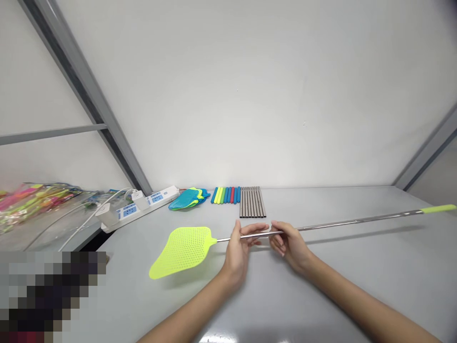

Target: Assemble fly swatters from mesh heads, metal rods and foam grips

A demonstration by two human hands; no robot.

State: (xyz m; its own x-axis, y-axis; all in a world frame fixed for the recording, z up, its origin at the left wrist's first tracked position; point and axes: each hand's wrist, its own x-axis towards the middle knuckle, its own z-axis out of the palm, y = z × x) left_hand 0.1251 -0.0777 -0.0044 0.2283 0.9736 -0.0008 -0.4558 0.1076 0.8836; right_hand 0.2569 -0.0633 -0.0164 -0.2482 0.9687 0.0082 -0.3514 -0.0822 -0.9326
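Note:
A yellow-green fly swatter with a perforated head [185, 252], a long extended metal rod [335, 225] and a matching handle [439, 208] is held just above the table, slanting up to the right. My left hand [237, 257] has the rod in the crook between thumb and fingers, near the swatter head, its fingers fairly straight. Farther along, my right hand [291, 245] pinches the rod between thumb and curled fingers. Behind the hands lie a row of short metal rods [253, 202], a row of coloured handles [225, 195] and a pile of blue and yellow swatter heads [189, 198].
At the left edge of the grey table [357, 281] lies a white power strip [143, 209] with plugged-in adapters and cables. Plastic bags of colourful items [43, 205] rest beyond it. A white wall panel [250, 105] with metal frame posts stands at the back.

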